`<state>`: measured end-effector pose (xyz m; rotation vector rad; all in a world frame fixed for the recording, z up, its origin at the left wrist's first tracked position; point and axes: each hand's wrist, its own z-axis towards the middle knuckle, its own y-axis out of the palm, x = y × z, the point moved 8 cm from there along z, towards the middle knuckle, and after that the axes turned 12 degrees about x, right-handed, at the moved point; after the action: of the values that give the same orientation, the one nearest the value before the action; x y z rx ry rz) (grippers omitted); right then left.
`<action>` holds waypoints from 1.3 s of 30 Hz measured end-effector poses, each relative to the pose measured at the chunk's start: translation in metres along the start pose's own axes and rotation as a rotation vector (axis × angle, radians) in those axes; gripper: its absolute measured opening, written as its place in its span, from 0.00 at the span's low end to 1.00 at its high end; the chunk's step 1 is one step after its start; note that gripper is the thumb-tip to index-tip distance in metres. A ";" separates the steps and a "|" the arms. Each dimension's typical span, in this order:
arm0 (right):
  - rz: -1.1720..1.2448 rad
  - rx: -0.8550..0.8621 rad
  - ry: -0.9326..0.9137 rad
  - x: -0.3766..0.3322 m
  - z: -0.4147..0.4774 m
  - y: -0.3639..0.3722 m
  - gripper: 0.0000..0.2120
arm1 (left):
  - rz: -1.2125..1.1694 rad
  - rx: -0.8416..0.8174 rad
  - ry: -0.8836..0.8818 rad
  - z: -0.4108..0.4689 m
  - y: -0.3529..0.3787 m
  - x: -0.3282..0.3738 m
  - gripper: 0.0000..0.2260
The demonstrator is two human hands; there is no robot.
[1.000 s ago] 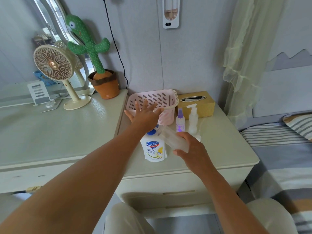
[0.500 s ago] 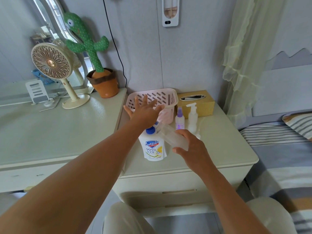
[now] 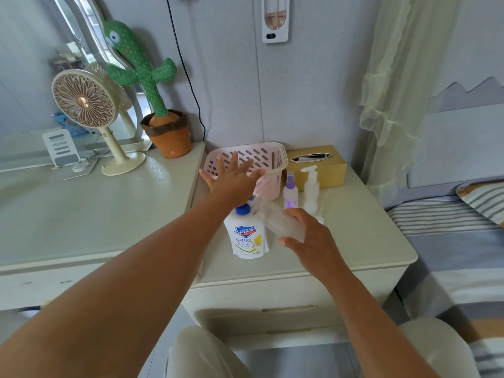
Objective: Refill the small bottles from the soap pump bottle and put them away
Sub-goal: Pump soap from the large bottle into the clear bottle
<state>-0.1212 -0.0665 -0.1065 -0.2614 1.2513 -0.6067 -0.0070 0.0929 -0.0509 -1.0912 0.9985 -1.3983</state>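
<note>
The left grip, fingers straight and spread, lies over the pump of the soap bottle. The right grip curls round a clear bottle, tilted with its mouth at the nozzle. Filling seems under way. A spray bottle and a pump bottle stand on the counter beside the basket, not yet put away.

I watched the left hand ease a little farther over the pink basket (barely a shift), and more of the blue collar on the soap pump bottle showed under the palm than a second before.
</note>
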 end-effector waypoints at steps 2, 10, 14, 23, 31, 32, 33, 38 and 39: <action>0.002 -0.001 -0.001 0.000 -0.001 0.001 0.23 | 0.001 -0.001 -0.001 -0.001 0.000 0.000 0.24; -0.026 -0.020 0.018 0.001 -0.002 0.004 0.24 | 0.103 -0.063 0.118 -0.003 0.019 0.002 0.22; -0.006 -0.011 0.010 -0.002 -0.001 0.000 0.24 | -0.014 -0.026 -0.006 -0.005 -0.003 0.001 0.22; 0.003 -0.002 0.007 -0.002 -0.001 0.001 0.24 | 0.020 -0.034 0.046 -0.011 -0.002 0.006 0.20; 0.003 -0.012 0.022 -0.001 -0.003 0.002 0.24 | 0.051 -0.052 0.049 -0.005 0.007 0.001 0.21; 0.006 -0.009 0.020 -0.002 -0.002 0.001 0.24 | 0.005 -0.036 -0.003 -0.004 0.003 -0.001 0.22; 0.004 -0.006 0.017 -0.002 -0.002 0.000 0.24 | -0.023 -0.023 -0.032 -0.003 0.002 -0.002 0.23; 0.002 -0.001 0.006 -0.003 -0.002 0.000 0.23 | -0.011 -0.029 -0.015 -0.007 -0.003 0.002 0.22; 0.003 0.000 0.006 -0.003 -0.002 0.001 0.23 | -0.020 -0.023 -0.015 -0.008 -0.004 0.002 0.22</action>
<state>-0.1236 -0.0640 -0.1051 -0.2579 1.2577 -0.6050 -0.0156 0.0911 -0.0491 -1.1296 0.9971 -1.3960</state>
